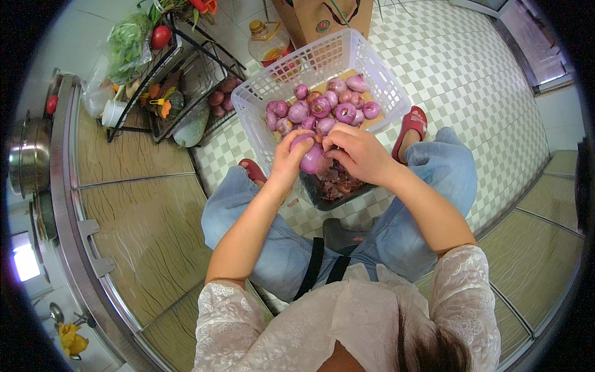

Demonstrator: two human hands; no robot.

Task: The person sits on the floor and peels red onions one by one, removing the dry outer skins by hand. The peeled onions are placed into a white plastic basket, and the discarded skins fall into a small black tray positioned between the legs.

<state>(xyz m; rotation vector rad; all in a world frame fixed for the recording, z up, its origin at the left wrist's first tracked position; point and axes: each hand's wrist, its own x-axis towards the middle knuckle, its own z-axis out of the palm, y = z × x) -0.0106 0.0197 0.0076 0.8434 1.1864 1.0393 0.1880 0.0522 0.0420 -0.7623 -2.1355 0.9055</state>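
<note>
A purple onion (311,159) is held in my left hand (289,156), above the near side of a white perforated plastic basket (244,100). My right hand (355,151) has its fingertips pinched at the onion's right side, where a piece of brownish skin seems to hang; how firmly they grip it is hidden. Many purple onions (320,107) lie in the basket. Just below my hands stands a black container (320,204) with dry onion skins (341,186) in it, partly covered by my hands.
To the left, a black wire rack (160,135) holds vegetables, with a winter melon (193,123) low beside it. An oil jug (269,44) and a brown paper bag (325,23) stand behind the basket. Cabinets (139,223) flank my knees on a checkered tile floor (465,69).
</note>
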